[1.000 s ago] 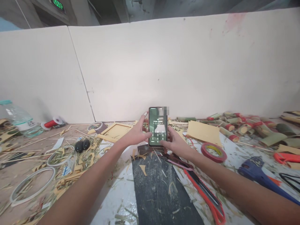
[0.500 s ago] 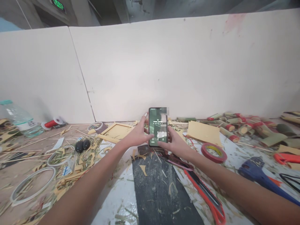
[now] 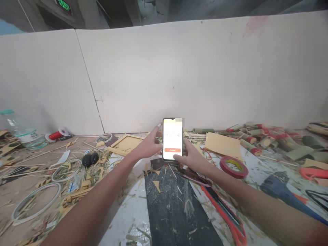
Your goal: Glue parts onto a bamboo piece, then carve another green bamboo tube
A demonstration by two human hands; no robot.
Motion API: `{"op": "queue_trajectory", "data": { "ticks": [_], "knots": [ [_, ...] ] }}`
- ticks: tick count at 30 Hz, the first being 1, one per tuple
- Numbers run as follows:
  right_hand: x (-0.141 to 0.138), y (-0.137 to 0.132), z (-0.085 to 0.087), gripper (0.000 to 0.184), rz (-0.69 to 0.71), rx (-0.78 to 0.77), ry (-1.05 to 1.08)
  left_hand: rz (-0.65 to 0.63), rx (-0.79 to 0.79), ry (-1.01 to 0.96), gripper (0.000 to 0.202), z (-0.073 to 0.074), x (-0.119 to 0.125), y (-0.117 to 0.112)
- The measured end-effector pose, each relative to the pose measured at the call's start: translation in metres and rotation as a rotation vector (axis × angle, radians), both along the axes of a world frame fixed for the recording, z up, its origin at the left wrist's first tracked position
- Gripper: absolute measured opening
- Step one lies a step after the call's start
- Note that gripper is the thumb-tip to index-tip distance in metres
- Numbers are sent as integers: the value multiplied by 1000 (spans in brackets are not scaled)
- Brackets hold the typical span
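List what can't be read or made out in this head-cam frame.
- Phone, head view: bright screen washed out, text too small; top right corner pixelated.
- Left hand and right hand: fingers behind the phone hidden by its body.
- Blue tool: motion-blurred, kind unclear.
- Water bottle: cut by the left edge.
- Green sign: cut by the top edge, unreadable.

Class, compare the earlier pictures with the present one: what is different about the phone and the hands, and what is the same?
The phone screen switched from a dark keypad to a bright white page with an orange bar. The left hand and right hand still hold it upright in the same place. Nothing was let go; the red tape roll is unmoved.
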State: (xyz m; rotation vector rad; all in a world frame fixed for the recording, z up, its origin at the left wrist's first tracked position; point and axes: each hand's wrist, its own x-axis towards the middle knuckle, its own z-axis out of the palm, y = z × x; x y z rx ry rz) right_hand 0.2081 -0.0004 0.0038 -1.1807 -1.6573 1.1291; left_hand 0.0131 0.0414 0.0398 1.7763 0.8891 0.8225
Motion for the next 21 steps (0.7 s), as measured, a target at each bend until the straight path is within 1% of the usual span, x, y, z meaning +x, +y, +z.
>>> {"op": "queue_trajectory", "data": {
  "ticks": [8,16,21],
  "knots": [
    [-1,3,-4,47,-1,2,26,42,7,-29,94,1,4,-2],
    [-1,3,-3,51,13,-33,95,43,2,-89,94,-5,2,3],
    [-1,4,-2,42,25,-46,131,35,-29,-107,95,-5,2,3]
  ]
}}
